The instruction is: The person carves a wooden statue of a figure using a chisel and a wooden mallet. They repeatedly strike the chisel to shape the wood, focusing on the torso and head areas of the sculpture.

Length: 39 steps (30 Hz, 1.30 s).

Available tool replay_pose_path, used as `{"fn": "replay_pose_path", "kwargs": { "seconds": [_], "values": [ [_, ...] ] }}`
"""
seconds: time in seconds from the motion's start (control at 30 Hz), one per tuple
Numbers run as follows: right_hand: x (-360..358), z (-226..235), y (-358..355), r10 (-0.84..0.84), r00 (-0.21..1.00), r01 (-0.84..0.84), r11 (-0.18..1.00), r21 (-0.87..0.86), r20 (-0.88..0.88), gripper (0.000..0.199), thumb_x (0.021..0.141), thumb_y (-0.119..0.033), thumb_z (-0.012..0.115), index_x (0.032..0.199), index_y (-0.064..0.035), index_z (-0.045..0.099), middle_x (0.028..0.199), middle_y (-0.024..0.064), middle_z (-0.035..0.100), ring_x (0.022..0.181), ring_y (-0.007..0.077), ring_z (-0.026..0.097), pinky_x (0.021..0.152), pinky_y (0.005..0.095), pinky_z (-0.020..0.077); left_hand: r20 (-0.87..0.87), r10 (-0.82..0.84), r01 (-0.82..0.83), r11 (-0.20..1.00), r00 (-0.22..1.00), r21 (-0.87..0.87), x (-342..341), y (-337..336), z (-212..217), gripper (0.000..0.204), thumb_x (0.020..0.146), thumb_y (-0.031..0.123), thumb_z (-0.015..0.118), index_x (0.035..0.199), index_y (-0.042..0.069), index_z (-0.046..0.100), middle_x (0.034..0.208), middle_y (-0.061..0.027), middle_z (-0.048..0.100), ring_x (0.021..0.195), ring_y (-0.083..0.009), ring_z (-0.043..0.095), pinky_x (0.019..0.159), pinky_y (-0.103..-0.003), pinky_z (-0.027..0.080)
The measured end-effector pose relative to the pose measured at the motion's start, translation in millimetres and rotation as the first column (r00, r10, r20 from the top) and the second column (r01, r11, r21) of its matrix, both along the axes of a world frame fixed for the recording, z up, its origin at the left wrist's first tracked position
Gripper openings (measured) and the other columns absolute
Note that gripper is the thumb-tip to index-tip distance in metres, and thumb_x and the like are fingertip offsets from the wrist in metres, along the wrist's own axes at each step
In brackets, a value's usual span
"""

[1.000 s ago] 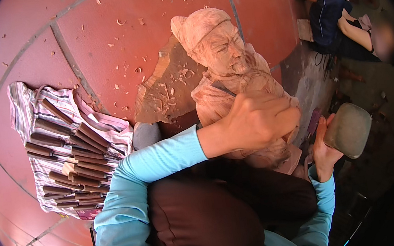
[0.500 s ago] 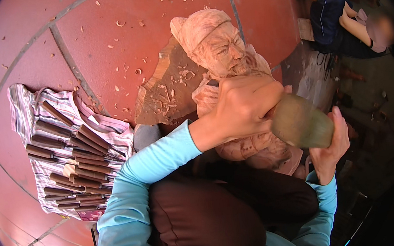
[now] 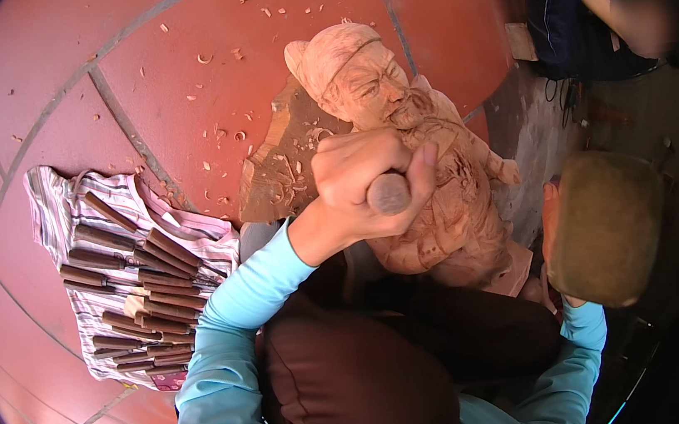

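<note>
Gripping chisel [image 3: 388, 193] in left hand [image 3: 361, 184] against wooden figure [image 3: 428, 177], mallet [image 3: 605, 228] well right.

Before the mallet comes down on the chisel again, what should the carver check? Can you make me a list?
1. Left hand wrapped firmly round the chisel handle: ok.
2. Chisel tip sitting on the right spot of the wooden statue: cannot tell, the hand hides it.
3. Mallet raised in the right hand, off to the side: ok.
4. Fingers clear of the handle's butt end: ok, the end shows bare.
5. Spare chisels lying out of the way on the striped cloth: ok.
</note>
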State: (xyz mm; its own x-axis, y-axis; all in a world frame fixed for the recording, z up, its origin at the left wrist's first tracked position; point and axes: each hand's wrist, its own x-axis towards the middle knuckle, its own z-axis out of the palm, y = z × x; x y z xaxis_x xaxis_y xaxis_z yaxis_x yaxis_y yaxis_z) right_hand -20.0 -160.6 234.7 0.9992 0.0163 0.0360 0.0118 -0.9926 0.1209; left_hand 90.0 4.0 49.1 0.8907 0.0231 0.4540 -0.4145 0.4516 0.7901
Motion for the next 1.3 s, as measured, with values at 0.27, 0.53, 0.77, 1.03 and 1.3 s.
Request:
{"fn": "replay_pose_path", "kwargs": {
  "seconds": [0.27,0.53,0.77,1.03,1.3],
  "values": [
    [59.4,24.3,41.8,0.196,0.963,-0.176,0.978,0.115,-0.185,0.064,0.064,0.006,0.067,0.126,-0.0019,0.054,0.096,0.0125,0.063,0.07,0.0266,0.06,0.066,0.0303,0.0488,-0.255,-0.4,0.239,0.838,0.88,-0.49,-18.0,13.3,-66.5,0.011,0.087,0.01,0.06,0.088,0.003,0.052,0.083,-0.0047,0.057,0.07,-0.0093,0.052,0.062,-0.027,0.043],
    [60.7,12.4,37.5,0.303,0.953,-0.293,0.933,0.209,-0.02,0.069,0.061,0.01,0.064,0.127,-0.0052,0.055,0.081,0.0087,0.059,0.06,0.0242,0.05,0.057,0.0329,0.0415,-0.335,-0.333,0.291,0.942,0.881,-0.169,-34.8,25.1,-61.2,0.02,0.093,0.016,0.055,0.108,0.004,0.053,0.104,-0.0088,0.059,0.089,-0.0138,0.056,0.077,-0.031,0.047],
    [65.8,17.4,34.6,0.327,0.936,-0.336,0.94,-0.055,-0.127,0.067,0.061,0.004,0.065,0.125,-0.0138,0.059,0.078,0.005,0.055,0.063,0.0236,0.051,0.057,0.0339,0.0404,-0.26,-0.287,0.296,0.955,0.922,-0.008,-36.4,6.2,-61.4,0.025,0.094,0.016,0.054,0.115,0.005,0.05,0.11,-0.01,0.057,0.096,-0.0166,0.055,0.083,-0.033,0.047],
    [61.6,13.3,27.8,0.371,0.928,-0.372,0.926,-0.066,-0.033,0.064,0.062,-0.001,0.069,0.123,-0.0135,0.059,0.079,0.005,0.055,0.064,0.0235,0.052,0.058,0.0335,0.041,-0.232,-0.35,0.376,0.924,0.907,0.073,-31.4,21.0,-51.3,0.032,0.094,0.016,0.053,0.123,0.006,0.046,0.117,-0.0114,0.056,0.105,-0.0198,0.054,0.09,-0.035,0.046],
    [59.7,7.6,29.9,0.375,0.924,-0.381,0.917,-0.119,-0.07,0.066,0.062,-0.006,0.073,0.125,-0.0215,0.06,0.076,0.0014,0.052,0.063,0.0209,0.052,0.057,0.0313,0.0399,-0.184,-0.463,0.493,0.85,0.867,0.186,-32.0,30.8,-75.7,0.039,0.095,0.016,0.053,0.131,0.006,0.043,0.124,-0.0127,0.054,0.114,-0.0229,0.053,0.096,-0.038,0.045]
  ]
}}
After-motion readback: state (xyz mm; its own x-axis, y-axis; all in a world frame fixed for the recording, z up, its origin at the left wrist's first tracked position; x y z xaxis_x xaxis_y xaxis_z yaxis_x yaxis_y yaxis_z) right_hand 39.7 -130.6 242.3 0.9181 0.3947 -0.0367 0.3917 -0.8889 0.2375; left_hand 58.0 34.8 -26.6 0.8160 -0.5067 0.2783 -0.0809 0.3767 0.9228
